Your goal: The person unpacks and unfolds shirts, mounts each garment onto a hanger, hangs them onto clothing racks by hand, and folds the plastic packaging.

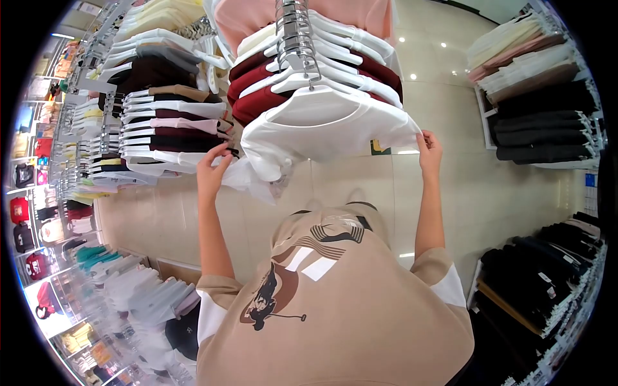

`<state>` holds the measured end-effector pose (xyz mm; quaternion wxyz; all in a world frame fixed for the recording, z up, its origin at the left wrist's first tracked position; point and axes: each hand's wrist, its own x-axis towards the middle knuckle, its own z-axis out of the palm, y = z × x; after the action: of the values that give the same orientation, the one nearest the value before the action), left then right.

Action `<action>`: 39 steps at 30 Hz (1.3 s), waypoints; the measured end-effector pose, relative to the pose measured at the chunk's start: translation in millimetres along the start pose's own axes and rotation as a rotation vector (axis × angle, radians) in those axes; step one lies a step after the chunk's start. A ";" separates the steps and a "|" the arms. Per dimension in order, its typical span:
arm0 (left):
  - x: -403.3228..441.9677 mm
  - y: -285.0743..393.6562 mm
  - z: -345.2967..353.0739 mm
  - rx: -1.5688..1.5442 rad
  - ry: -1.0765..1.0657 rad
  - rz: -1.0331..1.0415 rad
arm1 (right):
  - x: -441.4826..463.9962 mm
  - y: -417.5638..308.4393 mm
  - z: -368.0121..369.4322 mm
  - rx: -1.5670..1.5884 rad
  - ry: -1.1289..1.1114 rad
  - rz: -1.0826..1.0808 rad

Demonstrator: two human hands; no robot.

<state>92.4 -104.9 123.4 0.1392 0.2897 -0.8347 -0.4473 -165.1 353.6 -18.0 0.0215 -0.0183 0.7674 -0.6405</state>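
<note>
Evidently, the white shirt [322, 128] is hanging at the near end of the rail [296, 59]; your right hand [430, 154] is pinching its outer edge by the sleeve, while your left hand [212, 170] is curling near the opposite sleeve, and whether it is gripping fabric you cannot tell. Judging by those drooping folds, you are handling something light, soft and hardly fragile, so you are best supporting it at the shoulders.

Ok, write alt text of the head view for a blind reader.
A person's right hand holds the edge of a white shirt hanging in front of dark red shirts, the left hand raised at its other side; more clothes hang around.
</note>
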 end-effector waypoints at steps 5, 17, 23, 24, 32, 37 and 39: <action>-54.2 -38.7 5.8 -0.322 0.177 -0.297 | -21.8 44.3 3.8 0.040 -0.046 0.203; -172.1 -55.5 63.9 -0.543 0.184 -0.676 | -34.3 71.6 125.2 0.241 -0.511 0.110; -184.3 -64.7 68.4 -0.535 0.133 -0.676 | -69.6 47.5 131.1 0.029 -0.880 0.125; -185.1 -66.1 68.6 -0.550 0.111 -0.677 | -85.2 44.4 124.7 0.057 -0.916 0.085; -175.4 -110.1 53.9 -0.625 -0.001 -0.662 | -158.5 69.9 73.1 -0.315 -0.740 -0.052; -175.4 -138.4 31.8 -0.725 -0.045 -0.599 | -184.8 36.6 57.0 0.042 -0.241 0.211; -178.9 -146.5 24.9 -0.740 -0.062 -0.574 | -187.0 20.6 59.0 -0.059 -0.211 0.078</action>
<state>274.7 -42.9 -6.9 0.0788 0.4265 -0.5090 -0.7435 24.9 309.8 -47.0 0.1265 -0.0561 0.7796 -0.6108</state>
